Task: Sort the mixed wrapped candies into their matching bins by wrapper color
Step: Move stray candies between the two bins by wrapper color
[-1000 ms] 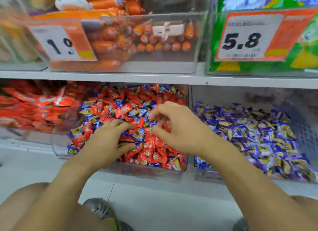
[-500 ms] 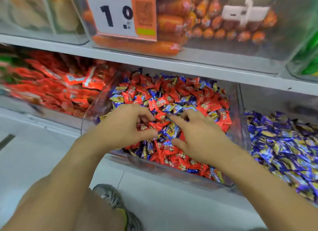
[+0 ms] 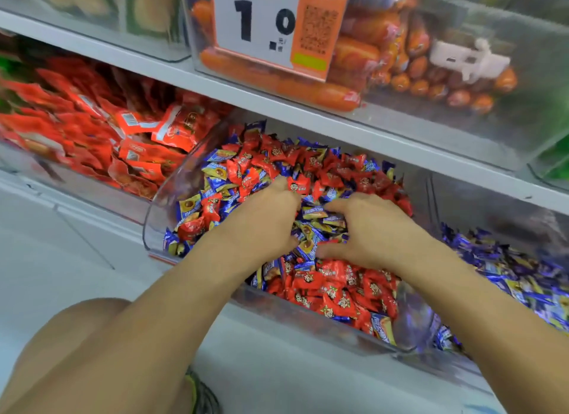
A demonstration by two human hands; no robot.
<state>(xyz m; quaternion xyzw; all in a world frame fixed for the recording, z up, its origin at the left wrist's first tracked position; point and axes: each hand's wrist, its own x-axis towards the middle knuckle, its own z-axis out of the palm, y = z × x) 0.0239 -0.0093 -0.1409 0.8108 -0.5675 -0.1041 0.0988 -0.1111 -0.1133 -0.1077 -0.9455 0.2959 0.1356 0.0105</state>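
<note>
Both my hands are down in the middle bin [image 3: 160, 210], on the heap of mixed red and blue candies [image 3: 335, 287]. My left hand [image 3: 264, 219] lies on the pile with fingers curled into the wrappers, and my right hand [image 3: 369, 228] is curled round a few blue ones [image 3: 317, 213] between the two hands; whether the left actually holds any I cannot tell. The bin of blue candies [image 3: 523, 278] sits just to the right, red packets [image 3: 92, 130] to the left

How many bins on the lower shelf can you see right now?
3: red-packet bin at left, mixed candy bin in the middle under both hands, blue candy bin at right. More may lie beyond the frame.
</note>
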